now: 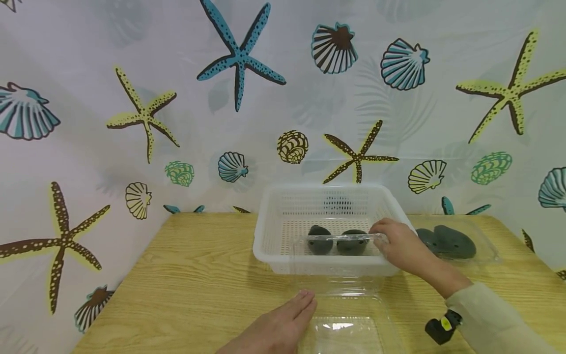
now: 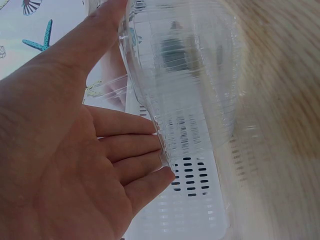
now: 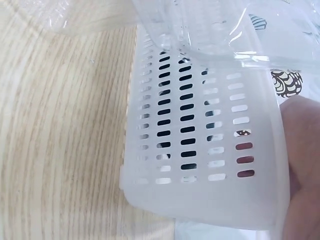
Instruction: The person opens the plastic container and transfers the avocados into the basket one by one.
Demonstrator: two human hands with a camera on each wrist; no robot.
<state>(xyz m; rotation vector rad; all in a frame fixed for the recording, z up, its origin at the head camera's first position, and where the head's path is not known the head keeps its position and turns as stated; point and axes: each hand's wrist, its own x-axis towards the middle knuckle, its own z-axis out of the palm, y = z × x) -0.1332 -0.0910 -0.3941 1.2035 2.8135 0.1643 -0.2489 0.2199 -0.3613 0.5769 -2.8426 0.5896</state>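
Observation:
A clear plastic hinged box (image 1: 345, 322) lies opened at the front of the table, its transparent lid (image 1: 305, 268) standing up before a white slotted basket (image 1: 269, 246). My right hand (image 1: 404, 248) pinches the lid's upper right corner, above the basket's right front rim; some fingers are hidden. My left hand (image 1: 278, 322) lies at the box's left side, its fingers fairly straight, and in the left wrist view the fingertips (image 2: 162, 172) touch the clear edge. Two dark rounded objects (image 1: 351, 243) show in the basket; their kind cannot be told.
Right of the basket stands another clear plastic container (image 1: 488, 248) with dark rounded objects (image 1: 455, 242) inside. Wood-grain tabletop (image 1: 194, 275) extends on the left. A curtain (image 1: 283, 98) with starfish and shells hangs behind. A small black device (image 1: 442, 327) sits at my right wrist.

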